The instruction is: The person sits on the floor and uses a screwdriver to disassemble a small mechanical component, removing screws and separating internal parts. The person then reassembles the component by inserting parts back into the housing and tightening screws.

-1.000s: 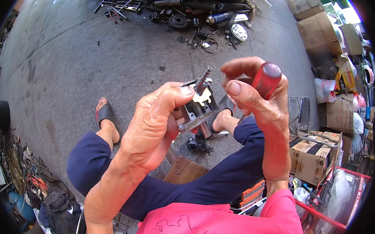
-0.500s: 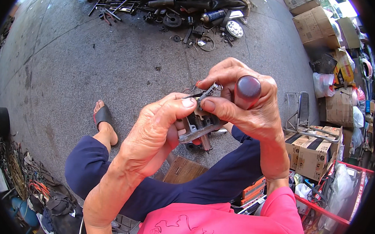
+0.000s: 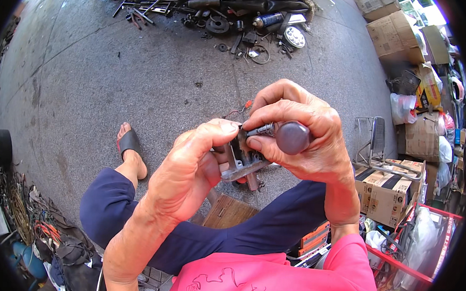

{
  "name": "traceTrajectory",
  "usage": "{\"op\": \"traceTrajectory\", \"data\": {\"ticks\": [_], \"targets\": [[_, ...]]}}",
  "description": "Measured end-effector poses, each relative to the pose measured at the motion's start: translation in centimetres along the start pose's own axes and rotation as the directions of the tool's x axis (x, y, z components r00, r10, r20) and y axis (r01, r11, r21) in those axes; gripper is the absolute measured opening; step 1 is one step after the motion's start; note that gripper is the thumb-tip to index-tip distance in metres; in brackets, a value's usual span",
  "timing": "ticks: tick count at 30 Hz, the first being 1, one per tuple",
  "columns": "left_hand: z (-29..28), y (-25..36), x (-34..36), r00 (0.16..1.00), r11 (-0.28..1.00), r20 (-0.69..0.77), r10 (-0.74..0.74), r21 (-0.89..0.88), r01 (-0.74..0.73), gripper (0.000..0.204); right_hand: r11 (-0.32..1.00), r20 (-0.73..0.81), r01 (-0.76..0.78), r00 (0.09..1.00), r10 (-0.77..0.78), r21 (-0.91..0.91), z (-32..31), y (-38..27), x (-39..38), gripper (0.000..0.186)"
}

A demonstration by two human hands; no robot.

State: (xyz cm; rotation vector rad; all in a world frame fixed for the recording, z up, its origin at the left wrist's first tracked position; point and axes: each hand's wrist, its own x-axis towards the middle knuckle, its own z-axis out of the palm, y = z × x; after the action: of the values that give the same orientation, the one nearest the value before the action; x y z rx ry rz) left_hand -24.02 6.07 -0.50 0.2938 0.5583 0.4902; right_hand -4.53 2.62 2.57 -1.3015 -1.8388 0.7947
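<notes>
My left hand point(image 3: 183, 166) is closed around a small dark metal mechanism point(image 3: 240, 170) with a flat grey plate edge, held above my lap. Its thumb presses on the top of that part. My right hand point(image 3: 321, 135) grips a screwdriver-like tool by its dark reddish-brown handle point(image 3: 293, 138), butt end up; the shaft is out of sight. Thumb and fingers of the same hand also pinch a coil spring point(image 3: 263, 130) on a small rod, lying sideways at the top of the mechanism. Just beyond, a thin wire ends in an orange-red connector point(image 3: 248, 104).
A wooden stool or box point(image 3: 229, 212) stands between my legs. Metal scrap and tools point(image 3: 216, 24) lie heaped on the far concrete floor. Cardboard boxes point(image 3: 385, 192) and a red-framed rack point(image 3: 418, 263) line the right; cables and cloth point(image 3: 51, 236) lie at lower left.
The spring, upright and tilted before, now lies closer to level. My right hand has lowered the tool handle and turned it leftward. The orange-red connector now shows clear of the fingers.
</notes>
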Motion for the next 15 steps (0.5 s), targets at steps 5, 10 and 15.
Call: {"op": "traceTrajectory", "data": {"ticks": [5,10,15], "targets": [[0.21,0.22,-0.45,1.0,0.995,-0.016,0.013,0.095,-0.011,0.025,0.997,-0.005,0.053,0.999,-0.053,-0.055,0.29,0.3,0.03,0.024],[0.06,0.1,-0.33,1.0,0.999,0.009,0.011,0.03,-0.011,0.027,0.998,-0.021,0.001,1.0,-0.002,-0.058,0.36,-0.49,0.07,0.026],[-0.05,-0.13,-0.22,1.0,1.0,0.009,0.013,0.019,-0.013,0.026,0.999,-0.043,0.014,0.999,-0.015,-0.031,0.68,-0.06,-0.1,0.025]]}}
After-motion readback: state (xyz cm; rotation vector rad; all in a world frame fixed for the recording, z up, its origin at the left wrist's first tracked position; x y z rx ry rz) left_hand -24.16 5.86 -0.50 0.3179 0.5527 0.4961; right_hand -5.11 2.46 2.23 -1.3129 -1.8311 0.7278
